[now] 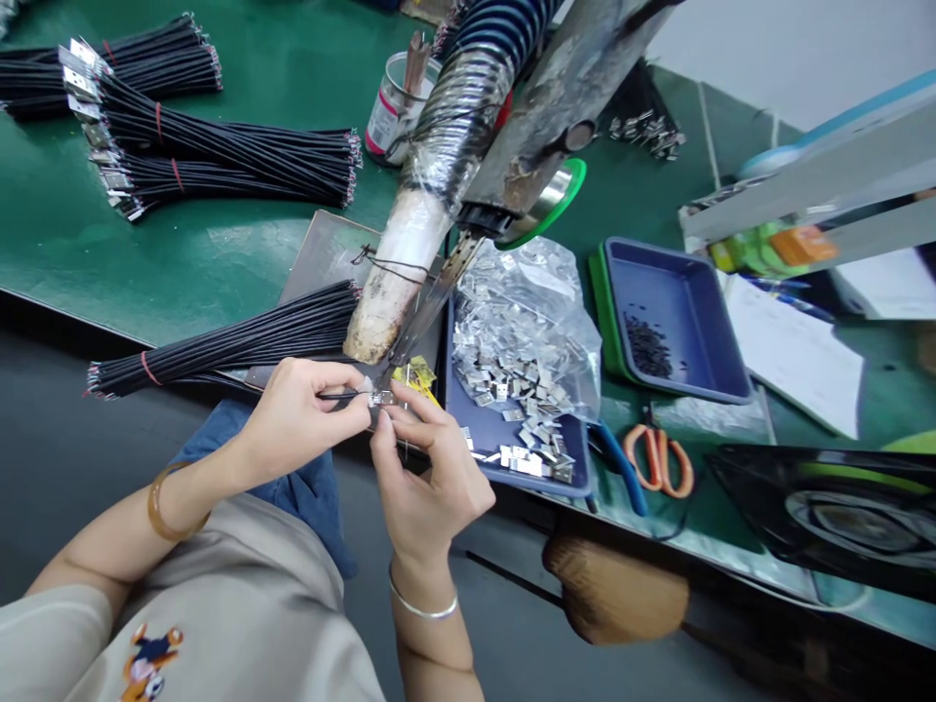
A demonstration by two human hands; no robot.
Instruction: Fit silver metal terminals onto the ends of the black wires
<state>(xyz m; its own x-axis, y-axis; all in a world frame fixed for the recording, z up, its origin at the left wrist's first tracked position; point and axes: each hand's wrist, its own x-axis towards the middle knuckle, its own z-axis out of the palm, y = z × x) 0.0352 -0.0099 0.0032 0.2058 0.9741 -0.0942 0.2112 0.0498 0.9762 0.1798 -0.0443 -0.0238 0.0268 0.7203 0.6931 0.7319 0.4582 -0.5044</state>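
The left hand pinched a black wire pointing from its fingertips into the metal connector, itself pinched just beyond by the right hand.

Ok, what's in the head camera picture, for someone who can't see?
The left hand pinches a thin black cable and the right hand its small metal connector, at a green workbench edge. Metal shells, cable bundles and orange scissors lie nearby.

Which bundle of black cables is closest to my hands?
The bundle lying alone just beyond the left hand; the other bundles lie far back at the left, piled together.
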